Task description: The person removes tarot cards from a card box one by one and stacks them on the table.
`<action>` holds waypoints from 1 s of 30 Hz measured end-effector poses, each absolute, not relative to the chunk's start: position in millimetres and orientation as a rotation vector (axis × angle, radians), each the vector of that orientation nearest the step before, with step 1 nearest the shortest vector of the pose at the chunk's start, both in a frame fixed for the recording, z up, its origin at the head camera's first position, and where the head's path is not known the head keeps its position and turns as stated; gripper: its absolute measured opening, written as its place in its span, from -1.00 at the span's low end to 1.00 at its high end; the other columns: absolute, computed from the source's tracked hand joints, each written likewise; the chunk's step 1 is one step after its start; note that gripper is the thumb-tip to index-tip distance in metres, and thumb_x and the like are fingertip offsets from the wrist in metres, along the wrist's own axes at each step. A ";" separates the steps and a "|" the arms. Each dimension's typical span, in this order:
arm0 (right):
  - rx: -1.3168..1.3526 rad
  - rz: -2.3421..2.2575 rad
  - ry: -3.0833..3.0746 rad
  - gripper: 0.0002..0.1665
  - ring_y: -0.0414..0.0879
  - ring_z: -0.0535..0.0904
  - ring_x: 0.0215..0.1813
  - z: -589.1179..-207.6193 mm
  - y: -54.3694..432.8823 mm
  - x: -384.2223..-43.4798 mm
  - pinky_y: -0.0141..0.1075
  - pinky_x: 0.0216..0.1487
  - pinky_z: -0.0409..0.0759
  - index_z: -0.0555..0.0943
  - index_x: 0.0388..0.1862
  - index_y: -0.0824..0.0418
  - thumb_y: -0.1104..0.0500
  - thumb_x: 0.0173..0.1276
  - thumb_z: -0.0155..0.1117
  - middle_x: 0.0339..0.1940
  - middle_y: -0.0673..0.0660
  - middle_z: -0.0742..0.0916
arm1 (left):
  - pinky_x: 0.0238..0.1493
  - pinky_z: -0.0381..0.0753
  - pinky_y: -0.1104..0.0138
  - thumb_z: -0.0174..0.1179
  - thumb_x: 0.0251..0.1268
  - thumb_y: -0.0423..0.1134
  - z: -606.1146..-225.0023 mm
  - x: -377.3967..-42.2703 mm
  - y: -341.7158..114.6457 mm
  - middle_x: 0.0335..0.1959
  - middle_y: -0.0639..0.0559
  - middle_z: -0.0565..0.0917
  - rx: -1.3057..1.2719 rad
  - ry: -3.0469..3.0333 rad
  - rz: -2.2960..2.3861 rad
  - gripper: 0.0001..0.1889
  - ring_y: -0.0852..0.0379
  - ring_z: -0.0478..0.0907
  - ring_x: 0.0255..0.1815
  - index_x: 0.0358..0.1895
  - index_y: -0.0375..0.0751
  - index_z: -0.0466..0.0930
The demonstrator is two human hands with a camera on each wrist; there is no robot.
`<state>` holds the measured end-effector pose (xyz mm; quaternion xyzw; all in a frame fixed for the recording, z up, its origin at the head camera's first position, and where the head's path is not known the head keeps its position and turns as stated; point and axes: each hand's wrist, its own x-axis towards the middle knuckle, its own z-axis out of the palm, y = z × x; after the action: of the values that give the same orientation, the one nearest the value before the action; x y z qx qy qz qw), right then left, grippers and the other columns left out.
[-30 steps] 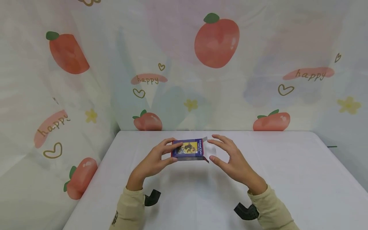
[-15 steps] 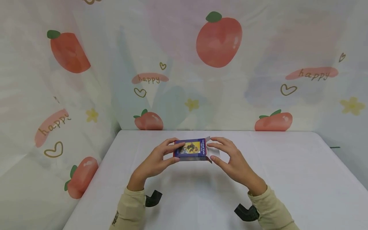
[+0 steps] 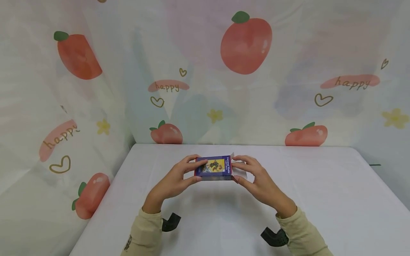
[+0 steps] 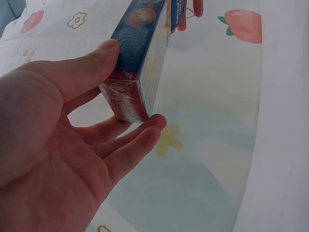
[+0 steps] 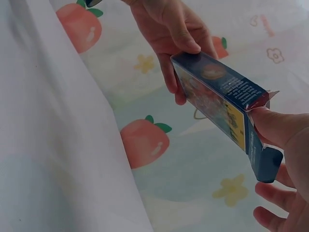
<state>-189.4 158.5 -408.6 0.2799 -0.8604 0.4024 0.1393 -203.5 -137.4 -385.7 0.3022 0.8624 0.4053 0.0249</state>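
A blue tarot card box (image 3: 220, 174) with a yellow picture panel is held level above the white table. My left hand (image 3: 175, 177) grips its closed end, thumb on the near narrow side and fingers across the front and far edge. In the left wrist view, clear wrap shines on the box's red end (image 4: 126, 99). At the opposite end the box is open, its lid flap (image 5: 268, 164) sticking out. My right hand (image 3: 260, 183) holds this open end, thumb at the near side flap and fingertips at the far one. The inside of the box is hidden.
A white cloth covers the table (image 3: 320, 192). Behind it and on the left hangs a pale curtain (image 3: 198, 42) printed with peaches, hearts and flowers. Black wrist mounts (image 3: 274, 236) stick out from both beige sleeves (image 3: 305, 233).
My right fingers and thumb have come in from just off the open end to touch its side flaps. The box has shifted slightly right in view, still in my left hand.
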 end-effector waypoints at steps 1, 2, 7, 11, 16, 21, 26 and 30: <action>0.814 1.163 -2.491 -0.55 0.22 0.37 0.44 -409.0 158.5 -189.4 0.29 0.24 0.54 0.65 0.23 0.22 0.27 0.35 0.39 0.35 0.20 0.57 | 0.35 0.52 -0.05 0.30 0.38 -0.25 -385.7 -202.9 -137.5 0.50 -0.14 0.34 0.932 2.669 1.251 -0.42 -0.11 0.36 0.41 0.46 0.04 0.44; 0.818 1.165 -2.494 -0.54 0.22 0.38 0.44 -409.5 158.4 -189.3 0.29 0.24 0.54 0.65 0.23 0.23 0.27 0.35 0.39 0.36 0.20 0.57 | 0.35 0.52 -0.05 0.30 0.38 -0.25 -385.8 -202.4 -137.7 0.50 -0.14 0.33 0.929 2.670 1.250 -0.42 -0.11 0.36 0.41 0.46 0.04 0.44; 0.838 1.172 -2.504 -0.54 0.22 0.39 0.43 -411.2 158.6 -187.4 0.29 0.22 0.55 0.63 0.26 0.23 0.26 0.39 0.35 0.35 0.20 0.57 | 0.36 0.52 -0.06 0.29 0.39 -0.25 -386.8 -201.2 -137.7 0.51 -0.14 0.32 0.929 2.680 1.237 -0.42 -0.12 0.34 0.44 0.46 0.05 0.44; 0.856 1.156 -2.505 -0.55 0.19 0.39 0.43 -410.6 159.4 -186.0 0.29 0.22 0.55 0.64 0.27 0.21 0.27 0.41 0.32 0.36 0.18 0.57 | 0.36 0.52 -0.06 0.30 0.38 -0.25 -385.9 -200.4 -138.4 0.51 -0.13 0.32 0.934 2.682 1.235 -0.42 -0.12 0.34 0.44 0.46 0.05 0.44; 0.878 1.118 -2.495 -0.58 0.16 0.39 0.43 -408.8 159.8 -186.5 0.27 0.23 0.55 0.66 0.24 0.20 0.28 0.41 0.32 0.36 0.15 0.59 | 0.35 0.52 -0.05 0.31 0.37 -0.25 -384.4 -199.3 -140.5 0.50 -0.11 0.34 0.949 2.691 1.240 -0.42 -0.11 0.35 0.43 0.45 0.05 0.45; 0.875 1.101 -2.495 -0.58 0.13 0.40 0.43 -407.2 160.4 -186.7 0.23 0.27 0.55 0.68 0.21 0.17 0.26 0.37 0.36 0.35 0.13 0.60 | 0.34 0.53 -0.04 0.31 0.36 -0.26 -385.3 -199.6 -142.2 0.49 -0.10 0.35 0.959 2.696 1.253 -0.42 -0.09 0.36 0.43 0.44 0.04 0.47; 0.867 1.104 -2.501 -0.55 0.17 0.40 0.43 -407.0 161.3 -187.7 0.27 0.26 0.54 0.68 0.20 0.17 0.25 0.32 0.42 0.35 0.16 0.61 | 0.35 0.53 -0.04 0.31 0.37 -0.26 -385.7 -201.0 -141.9 0.50 -0.11 0.35 0.966 2.691 1.262 -0.43 -0.10 0.36 0.43 0.44 0.03 0.47; 0.850 1.127 -2.521 -0.49 0.16 0.41 0.44 -405.9 161.6 -188.8 0.26 0.30 0.53 0.68 0.20 0.14 0.21 0.24 0.51 0.36 0.14 0.62 | 0.35 0.52 -0.06 0.30 0.37 -0.26 -385.5 -202.6 -141.4 0.50 -0.12 0.34 0.971 2.688 1.256 -0.43 -0.10 0.35 0.44 0.44 0.02 0.47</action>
<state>-188.8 161.6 -405.9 0.2920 -0.8656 0.3869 0.1258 -202.6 -141.4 -385.5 0.3112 0.8609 0.4024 0.0099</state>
